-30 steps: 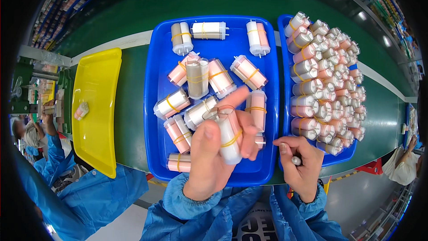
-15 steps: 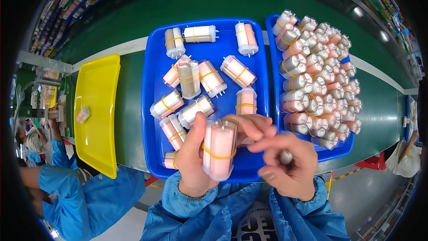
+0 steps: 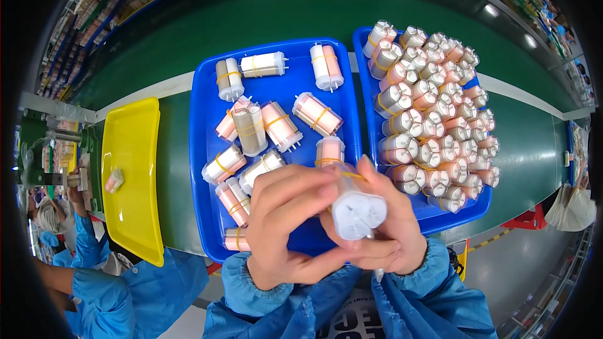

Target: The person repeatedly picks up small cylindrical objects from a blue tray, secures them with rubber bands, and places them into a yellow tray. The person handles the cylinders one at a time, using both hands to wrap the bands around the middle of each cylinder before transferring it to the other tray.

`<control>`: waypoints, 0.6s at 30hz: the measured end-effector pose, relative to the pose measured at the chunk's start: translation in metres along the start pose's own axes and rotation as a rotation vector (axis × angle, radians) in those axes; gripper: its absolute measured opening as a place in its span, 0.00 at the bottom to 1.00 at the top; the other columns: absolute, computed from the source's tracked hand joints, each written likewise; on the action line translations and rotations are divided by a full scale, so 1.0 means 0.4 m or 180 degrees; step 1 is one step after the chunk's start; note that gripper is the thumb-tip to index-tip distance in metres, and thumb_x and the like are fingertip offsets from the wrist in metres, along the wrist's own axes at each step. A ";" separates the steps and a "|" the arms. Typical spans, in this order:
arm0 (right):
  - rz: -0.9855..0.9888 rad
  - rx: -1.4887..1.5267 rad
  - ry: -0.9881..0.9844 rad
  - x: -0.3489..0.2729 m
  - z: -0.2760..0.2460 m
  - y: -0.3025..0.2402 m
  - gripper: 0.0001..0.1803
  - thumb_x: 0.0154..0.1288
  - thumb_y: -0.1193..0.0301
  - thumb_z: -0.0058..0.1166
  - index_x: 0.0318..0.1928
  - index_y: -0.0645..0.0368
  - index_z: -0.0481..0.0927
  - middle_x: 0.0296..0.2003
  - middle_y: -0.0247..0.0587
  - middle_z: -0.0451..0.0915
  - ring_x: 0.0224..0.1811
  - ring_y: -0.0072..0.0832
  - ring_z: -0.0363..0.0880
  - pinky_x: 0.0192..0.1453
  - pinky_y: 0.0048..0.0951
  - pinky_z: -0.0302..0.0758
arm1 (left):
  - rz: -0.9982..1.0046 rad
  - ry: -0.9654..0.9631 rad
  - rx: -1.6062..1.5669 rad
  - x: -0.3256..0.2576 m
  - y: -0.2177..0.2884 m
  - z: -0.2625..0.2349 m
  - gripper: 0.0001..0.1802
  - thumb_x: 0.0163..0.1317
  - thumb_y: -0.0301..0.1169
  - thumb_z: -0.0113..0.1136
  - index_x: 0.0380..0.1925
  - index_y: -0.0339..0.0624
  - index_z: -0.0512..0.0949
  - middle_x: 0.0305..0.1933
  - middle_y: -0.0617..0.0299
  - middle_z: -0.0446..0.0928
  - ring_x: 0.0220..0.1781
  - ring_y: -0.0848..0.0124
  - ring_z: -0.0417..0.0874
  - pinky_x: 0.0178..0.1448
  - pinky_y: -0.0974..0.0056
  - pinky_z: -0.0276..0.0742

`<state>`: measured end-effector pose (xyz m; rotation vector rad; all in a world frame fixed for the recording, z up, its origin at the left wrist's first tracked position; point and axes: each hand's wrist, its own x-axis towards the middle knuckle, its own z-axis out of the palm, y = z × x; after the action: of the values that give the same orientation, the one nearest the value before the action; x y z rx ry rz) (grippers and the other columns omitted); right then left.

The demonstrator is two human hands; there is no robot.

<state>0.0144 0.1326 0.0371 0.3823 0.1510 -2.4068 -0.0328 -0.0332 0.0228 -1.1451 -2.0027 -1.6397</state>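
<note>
left hand: bare | right hand: bare | sleeves: blue, elastic gathered cuffs

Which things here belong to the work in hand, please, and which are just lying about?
In hand: bundle, held by left hand and right hand; middle blue tray of loose bundles; right blue tray, packed.

Lying about: yellow tray with one piece; green belt.

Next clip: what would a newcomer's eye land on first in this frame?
Low in the middle, the left hand and right hand together clasp a bundle of white cylinders, its end facing the camera. Behind them a blue tray holds loose rubber-banded bundles, and a second blue tray to the right is packed tight with them. A yellow tray lies far left, holding one small piece.
</note>
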 end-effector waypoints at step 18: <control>-0.0092 -0.0242 0.0343 -0.026 0.004 0.021 0.31 0.74 0.42 0.33 0.50 0.57 0.74 0.22 0.34 0.74 0.05 0.13 0.51 0.08 0.15 0.48 | 0.0094 -0.0027 -0.0009 -0.011 0.001 -0.008 0.39 0.38 0.43 0.82 0.49 0.36 0.76 0.48 0.48 0.79 0.44 0.55 0.81 0.46 0.58 0.78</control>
<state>0.0271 0.1324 0.0416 0.4778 0.2971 -2.4014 -0.0306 -0.0377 0.0210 -1.1789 -1.9799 -1.6265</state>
